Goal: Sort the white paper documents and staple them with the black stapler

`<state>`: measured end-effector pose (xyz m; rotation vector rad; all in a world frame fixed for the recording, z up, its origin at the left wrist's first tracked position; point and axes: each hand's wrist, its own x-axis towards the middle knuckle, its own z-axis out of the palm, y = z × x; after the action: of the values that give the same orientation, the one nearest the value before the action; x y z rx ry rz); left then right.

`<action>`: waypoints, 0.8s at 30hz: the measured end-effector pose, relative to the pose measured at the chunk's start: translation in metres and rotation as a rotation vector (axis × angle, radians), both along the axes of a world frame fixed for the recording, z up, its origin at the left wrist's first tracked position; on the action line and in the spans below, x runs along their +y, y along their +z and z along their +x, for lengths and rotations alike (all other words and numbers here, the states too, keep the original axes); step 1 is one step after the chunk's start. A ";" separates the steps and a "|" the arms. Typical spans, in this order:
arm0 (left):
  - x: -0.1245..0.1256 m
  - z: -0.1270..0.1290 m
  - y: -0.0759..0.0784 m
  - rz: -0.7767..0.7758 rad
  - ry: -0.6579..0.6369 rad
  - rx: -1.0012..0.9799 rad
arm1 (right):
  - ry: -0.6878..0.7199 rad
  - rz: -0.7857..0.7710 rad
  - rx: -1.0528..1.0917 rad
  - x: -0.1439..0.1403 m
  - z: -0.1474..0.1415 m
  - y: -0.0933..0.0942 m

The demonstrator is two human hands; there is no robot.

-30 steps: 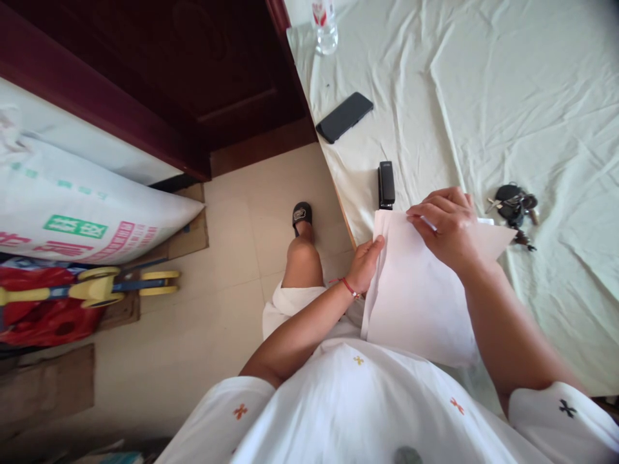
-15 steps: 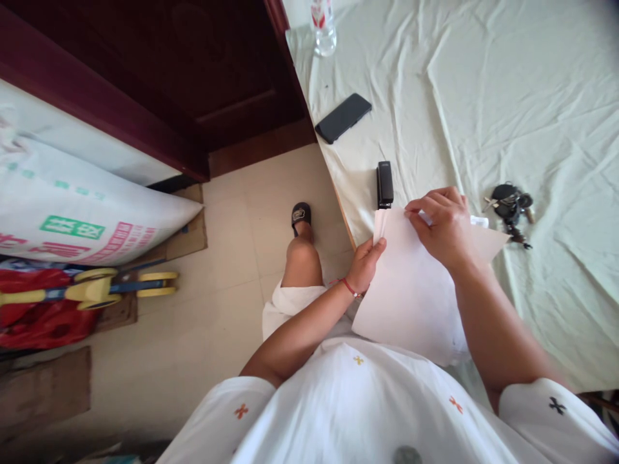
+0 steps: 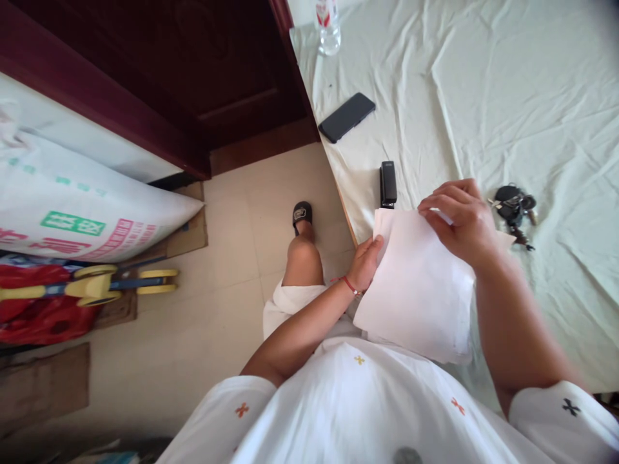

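White sheets of paper (image 3: 411,290) lie at the table's near edge, in front of my shirt. My left hand (image 3: 366,263) is closed on their left edge, thumb on top. With thumb and fingers pinched, my right hand (image 3: 457,216) holds the top edge of a sheet near its right corner. A black stapler (image 3: 387,183) sits just beyond the paper's top left corner, its near end close to the sheets. Part of the paper's right side is hidden beneath my right hand and forearm.
A bunch of keys (image 3: 515,209) lies right of my right hand. Farther off on the cloth-covered table (image 3: 532,96) are a black phone (image 3: 347,117) and a clear water bottle (image 3: 329,32). Left on the floor are a large white sack (image 3: 97,200) and a yellow wheeled toy (image 3: 97,285).
My right hand has moved right, drawing the top sheet's corner along with it. My left hand keeps its grip on the left edge. The stapler stays in place.
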<state>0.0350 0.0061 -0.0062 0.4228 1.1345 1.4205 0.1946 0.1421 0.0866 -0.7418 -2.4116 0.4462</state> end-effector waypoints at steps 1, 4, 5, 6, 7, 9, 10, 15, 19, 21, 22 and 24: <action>0.000 0.000 -0.002 0.002 0.008 0.001 | 0.020 -0.020 -0.016 0.003 0.002 0.002; 0.001 0.001 -0.007 0.009 0.000 0.007 | 0.068 -0.072 -0.106 0.009 0.004 0.003; 0.000 0.000 -0.007 0.012 -0.010 0.016 | 0.079 -0.076 -0.136 0.010 0.003 0.001; 0.000 0.000 -0.007 0.013 -0.020 0.026 | 0.085 -0.078 -0.163 0.010 0.000 -0.001; 0.000 0.000 -0.007 0.011 -0.032 0.032 | 0.089 -0.078 -0.182 0.010 -0.002 -0.004; -0.001 -0.001 -0.004 0.006 -0.053 0.027 | 0.088 -0.075 -0.203 0.009 -0.009 -0.008; -0.001 -0.001 -0.002 0.004 -0.060 0.021 | 0.086 -0.071 -0.204 0.008 -0.012 -0.010; -0.003 -0.002 0.007 0.017 -0.058 0.057 | 0.080 -0.039 -0.199 0.005 -0.020 -0.010; -0.003 -0.001 0.005 -0.003 -0.093 0.034 | 0.075 -0.027 -0.228 0.003 -0.022 -0.007; -0.003 0.000 0.002 -0.004 -0.112 0.015 | 0.051 -0.023 -0.238 0.002 -0.023 -0.006; -0.003 0.000 0.000 -0.001 -0.118 0.006 | 0.039 -0.025 -0.238 0.001 -0.023 -0.007; -0.003 0.001 -0.003 0.006 -0.124 -0.009 | 0.021 -0.030 -0.226 0.000 -0.024 -0.008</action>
<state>0.0355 0.0036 -0.0088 0.4823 1.0783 1.3167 0.1707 0.1422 0.0785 -0.8189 -2.6300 0.4277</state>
